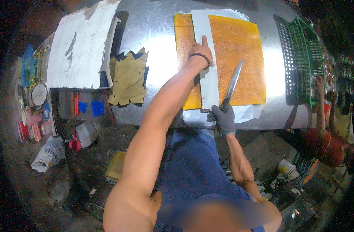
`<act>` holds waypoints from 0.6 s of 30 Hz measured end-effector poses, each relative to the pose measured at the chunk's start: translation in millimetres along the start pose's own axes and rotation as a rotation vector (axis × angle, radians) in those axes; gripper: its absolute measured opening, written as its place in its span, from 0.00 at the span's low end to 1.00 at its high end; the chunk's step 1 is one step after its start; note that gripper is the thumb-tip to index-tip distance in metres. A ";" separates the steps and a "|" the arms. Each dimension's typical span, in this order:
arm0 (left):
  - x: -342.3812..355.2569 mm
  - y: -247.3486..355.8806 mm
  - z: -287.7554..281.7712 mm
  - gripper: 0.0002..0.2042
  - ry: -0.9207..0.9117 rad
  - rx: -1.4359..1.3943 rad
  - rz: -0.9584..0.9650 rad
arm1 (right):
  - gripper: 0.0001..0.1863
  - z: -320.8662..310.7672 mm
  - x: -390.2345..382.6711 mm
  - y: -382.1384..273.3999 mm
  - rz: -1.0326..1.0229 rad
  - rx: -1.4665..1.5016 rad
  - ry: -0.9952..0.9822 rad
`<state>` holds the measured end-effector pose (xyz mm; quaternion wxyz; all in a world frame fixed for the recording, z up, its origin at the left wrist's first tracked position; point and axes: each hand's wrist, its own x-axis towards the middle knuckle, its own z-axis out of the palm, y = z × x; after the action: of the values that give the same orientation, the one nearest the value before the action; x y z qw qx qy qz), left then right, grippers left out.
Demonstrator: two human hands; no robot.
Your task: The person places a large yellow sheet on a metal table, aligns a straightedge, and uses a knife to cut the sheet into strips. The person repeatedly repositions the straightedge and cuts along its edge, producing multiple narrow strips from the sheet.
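Note:
An orange-yellow sheet [238,42] with a grainy surface lies on the metal table. Across its left part runs a long pale grey flat strip [210,83], like a straightedge. My left hand [200,51], bare with a dark bracelet at the wrist, presses down on the strip's upper half, index finger stretched forward and thumb out to the side. In its grey glove, my right hand [225,119] grips a knife [234,82] by the handle, its long blade pointing away over the sheet, right of the strip. The gloved thumb is by the strip's near end.
Left of the sheet lies a stack of jagged olive pieces [129,79], beside a white board [78,46]. A green plastic basket [304,58] stands at the table's right edge, with another person's arm [320,104] near it. Pale film [244,113] shows under the sheet.

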<state>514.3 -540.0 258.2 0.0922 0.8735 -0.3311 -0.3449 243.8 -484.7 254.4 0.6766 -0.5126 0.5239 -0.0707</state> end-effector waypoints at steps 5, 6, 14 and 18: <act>0.2 -7.4 8.1 0.66 0.051 0.026 0.057 | 0.14 -12.0 -2.7 -8.9 -0.009 -0.164 -0.009; 1.2 -6.8 7.4 0.66 0.044 0.024 0.056 | 0.15 -15.9 -3.2 -14.2 0.013 -0.319 0.070; -8.0 -5.2 -2.5 0.64 0.013 0.006 0.042 | 0.28 -10.2 70.4 -70.7 -0.663 -0.588 0.135; -11.1 -2.8 -5.5 0.59 0.007 0.022 0.024 | 0.27 26.8 130.5 -99.2 -0.964 -0.671 0.140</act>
<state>513.3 -531.1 267.3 0.0881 0.8716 -0.3452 -0.3368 366.1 -596.7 245.5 0.3328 -0.8730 0.2688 -0.2342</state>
